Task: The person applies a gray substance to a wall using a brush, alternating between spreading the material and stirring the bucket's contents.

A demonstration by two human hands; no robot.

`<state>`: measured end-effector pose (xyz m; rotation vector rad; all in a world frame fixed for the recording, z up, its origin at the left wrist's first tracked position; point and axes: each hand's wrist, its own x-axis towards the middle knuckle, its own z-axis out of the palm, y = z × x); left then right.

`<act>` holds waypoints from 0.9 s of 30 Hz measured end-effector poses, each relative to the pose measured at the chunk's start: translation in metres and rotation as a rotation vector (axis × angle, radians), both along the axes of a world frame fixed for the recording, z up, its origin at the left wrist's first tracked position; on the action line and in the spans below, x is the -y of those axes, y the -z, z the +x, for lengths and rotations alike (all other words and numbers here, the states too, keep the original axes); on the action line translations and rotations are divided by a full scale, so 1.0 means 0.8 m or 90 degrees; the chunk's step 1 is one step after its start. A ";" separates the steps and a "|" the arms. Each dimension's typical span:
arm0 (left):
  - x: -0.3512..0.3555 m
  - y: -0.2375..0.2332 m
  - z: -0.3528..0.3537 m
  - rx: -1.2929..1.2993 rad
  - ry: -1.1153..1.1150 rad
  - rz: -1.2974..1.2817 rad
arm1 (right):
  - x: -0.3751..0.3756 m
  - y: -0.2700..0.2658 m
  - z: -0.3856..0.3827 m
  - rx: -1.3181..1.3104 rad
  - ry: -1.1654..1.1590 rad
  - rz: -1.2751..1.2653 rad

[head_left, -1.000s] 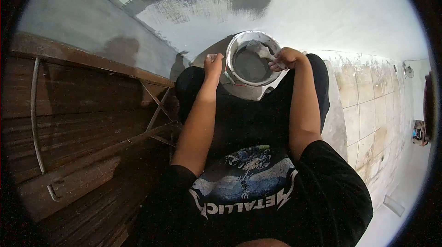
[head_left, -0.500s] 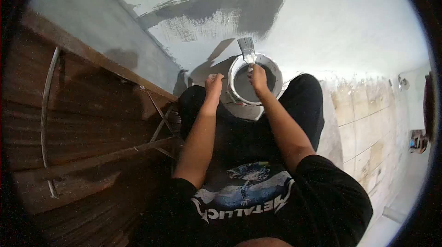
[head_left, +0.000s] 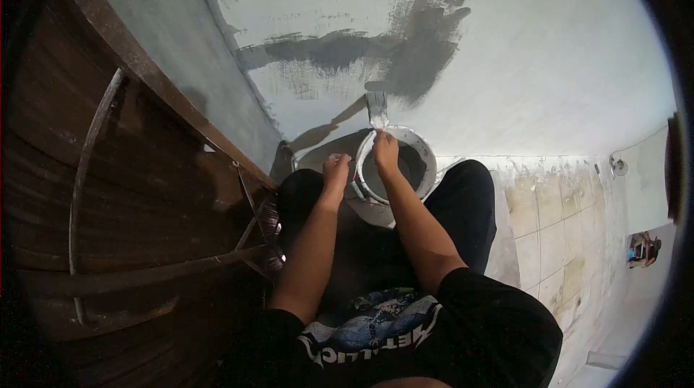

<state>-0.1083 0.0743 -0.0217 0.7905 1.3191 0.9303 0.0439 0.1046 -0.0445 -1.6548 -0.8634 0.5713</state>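
My right hand [head_left: 387, 148] is closed around the handle of a flat paintbrush [head_left: 377, 109], whose grey-coated bristles point up at the wall. The brush tip overlaps the lower edge of the grey paint patch [head_left: 423, 44]. Below that hand stands a round white bucket [head_left: 432, 169] of grey paint, its rim smeared. Left of the bucket is my left hand [head_left: 336, 169], with fingers curled in beside the rim; I cannot tell whether it holds anything. My dark-clad knees flank the bucket.
A pale wall [head_left: 549, 62] rises in front, meeting a grey side wall [head_left: 155, 19] at the left corner. Close on my left is a brown wooden panel [head_left: 144, 193] with metal bars. Stained floor tiles [head_left: 557, 218] extend to the right.
My right hand has shifted the brush slightly left relative to the bucket, and its bristles now meet the wall paint. The view has tilted up; my left hand keeps its curled pose.
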 end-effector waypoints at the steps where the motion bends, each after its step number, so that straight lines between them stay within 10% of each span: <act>1: 0.000 -0.004 -0.001 0.004 0.010 -0.013 | 0.010 -0.006 -0.006 -0.010 0.030 -0.002; 27: 0.001 -0.014 0.001 -0.007 0.085 -0.036 | 0.033 -0.146 -0.040 0.117 0.059 0.046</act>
